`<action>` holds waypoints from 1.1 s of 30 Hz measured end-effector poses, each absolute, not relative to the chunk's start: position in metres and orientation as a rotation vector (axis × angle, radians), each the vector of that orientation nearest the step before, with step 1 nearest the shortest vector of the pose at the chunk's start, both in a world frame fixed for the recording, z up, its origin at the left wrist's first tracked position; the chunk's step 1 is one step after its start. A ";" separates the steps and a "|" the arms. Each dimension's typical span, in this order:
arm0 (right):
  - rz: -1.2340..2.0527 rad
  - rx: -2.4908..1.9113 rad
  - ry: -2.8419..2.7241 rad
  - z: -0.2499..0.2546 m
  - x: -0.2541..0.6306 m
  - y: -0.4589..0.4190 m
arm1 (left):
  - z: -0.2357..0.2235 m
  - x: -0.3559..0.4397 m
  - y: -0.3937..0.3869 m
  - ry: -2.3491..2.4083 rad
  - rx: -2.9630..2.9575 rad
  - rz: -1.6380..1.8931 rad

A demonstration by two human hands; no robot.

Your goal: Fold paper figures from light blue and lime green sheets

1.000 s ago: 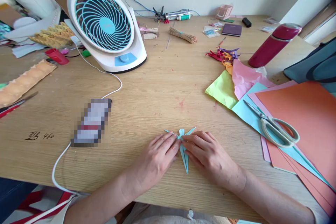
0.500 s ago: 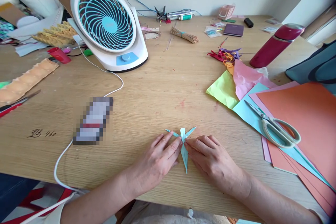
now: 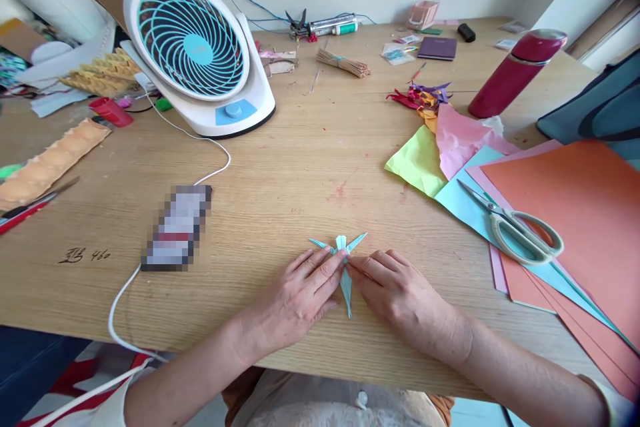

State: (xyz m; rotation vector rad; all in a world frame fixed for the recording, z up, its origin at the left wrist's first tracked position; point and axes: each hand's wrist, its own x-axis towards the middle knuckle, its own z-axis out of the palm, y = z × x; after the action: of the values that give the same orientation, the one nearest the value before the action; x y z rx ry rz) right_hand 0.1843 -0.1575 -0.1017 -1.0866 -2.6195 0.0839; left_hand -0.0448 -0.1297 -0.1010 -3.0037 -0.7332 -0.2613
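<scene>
A light-blue folded paper piece point(image 3: 346, 290) lies on the table near its front edge, with thin points spreading from its top and one long point towards me. My left hand point(image 3: 303, 293) rests on its left side, fingers laid together with the tips pressing near the middle. From the right, my right hand point(image 3: 400, 287) has its fingers curled and pinched against the centre of the paper. The fingertips of both hands nearly meet there and hide the middle folds.
On the right, scissors point(image 3: 525, 233) lie on coloured paper sheets point(image 3: 580, 193), beside a crumpled yellow-green sheet point(image 3: 417, 163) and a leaning-looking red flask point(image 3: 515, 77). A phone point(image 3: 177, 227) with a white cable and a fan point(image 3: 200, 53) are to the left.
My left fingertips have shifted onto the centre of the folded paper, covering more of it. My right hand stays pinched at its side. The whole view has shifted slightly.
</scene>
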 end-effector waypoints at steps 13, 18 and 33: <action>0.112 -0.964 -2.711 -0.092 0.194 -0.152 | -0.094 -0.056 -0.119 -0.551 -3.116 -0.201; 0.051 -0.926 -2.783 -0.087 0.194 -0.154 | -0.094 -0.056 -0.118 -0.538 -3.136 -0.240; 0.190 -0.896 -2.793 -0.077 0.203 -0.162 | -0.091 -0.056 -0.116 -0.521 -3.179 -0.243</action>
State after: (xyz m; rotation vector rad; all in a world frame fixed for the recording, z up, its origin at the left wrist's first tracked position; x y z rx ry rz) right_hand 0.2029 -0.1623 -0.0774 -0.8965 -2.7931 0.1896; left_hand -0.0562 -0.1162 -0.0905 -3.1789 -0.5209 -0.2430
